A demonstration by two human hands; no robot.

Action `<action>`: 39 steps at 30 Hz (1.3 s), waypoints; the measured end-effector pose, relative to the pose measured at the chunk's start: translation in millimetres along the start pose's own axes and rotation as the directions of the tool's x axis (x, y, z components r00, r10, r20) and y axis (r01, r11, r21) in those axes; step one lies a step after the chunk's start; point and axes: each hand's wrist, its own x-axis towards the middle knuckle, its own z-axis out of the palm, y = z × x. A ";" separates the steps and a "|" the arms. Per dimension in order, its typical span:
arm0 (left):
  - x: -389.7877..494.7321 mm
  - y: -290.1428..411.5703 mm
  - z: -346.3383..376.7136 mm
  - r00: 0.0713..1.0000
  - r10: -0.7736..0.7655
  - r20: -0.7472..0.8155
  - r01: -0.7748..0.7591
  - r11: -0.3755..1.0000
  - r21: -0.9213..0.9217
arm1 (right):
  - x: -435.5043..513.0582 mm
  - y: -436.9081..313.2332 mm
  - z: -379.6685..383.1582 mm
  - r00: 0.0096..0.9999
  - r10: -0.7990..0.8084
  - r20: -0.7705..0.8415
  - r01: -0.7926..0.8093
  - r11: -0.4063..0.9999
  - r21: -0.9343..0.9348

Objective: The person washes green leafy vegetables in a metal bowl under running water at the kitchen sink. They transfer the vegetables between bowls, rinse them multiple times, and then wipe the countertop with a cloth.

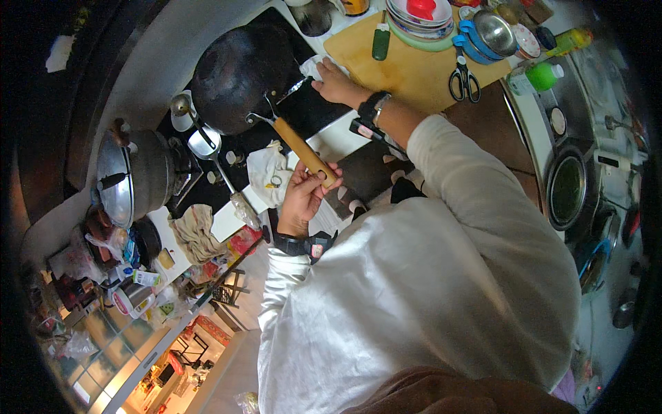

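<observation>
My left hand [306,194] grips the end of a wooden handle [302,147], which joins a dark metal wok [235,77] by a forked wire bracket. The wok is over the black cooktop [323,111]; whether its inside or underside faces me I cannot tell. At the wok's right rim, my right hand [339,85] has its fingers around a crumpled white cloth or paper [312,67], partly hidden by the fingers. Near my left hand, a pale cloth [266,173] hangs over the counter's front edge.
A ladle [181,106], a metal spatula [204,142] and a large lidded pot [137,173] are on the left. To the right, a cutting board [414,85] bears stacked plates [421,31], a green-handled peeler or knife [380,44] and scissors [464,80]. A sink [566,186] lies far right.
</observation>
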 end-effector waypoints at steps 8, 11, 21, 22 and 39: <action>0.2 -5.1 2.2 0.997 -0.001 -0.078 0.000 1.000 -0.009 | 74.9 1.9 14.9 0.999 0.000 -0.050 0.002 0.999 0.038; 1.2 -5.8 0.2 0.998 -0.004 -0.063 0.002 0.999 -0.032 | 59.4 -2.5 7.5 0.996 -0.089 0.003 0.089 0.989 -0.114; 6.3 -7.0 -6.3 0.999 -0.036 -0.007 0.035 0.999 -0.018 | -127.6 -34.9 -46.1 0.998 -0.063 0.011 0.064 0.997 -0.045; 6.6 -7.2 -6.6 0.999 -0.036 -0.011 0.036 0.999 -0.014 | -144.4 -40.6 -51.4 0.996 -0.011 0.092 0.013 1.000 -0.014; 6.1 -12.1 -14.8 1.000 -0.021 0.003 0.021 1.000 -0.009 | -117.8 -3.3 -153.8 0.967 -0.026 -0.255 -0.085 0.907 -0.413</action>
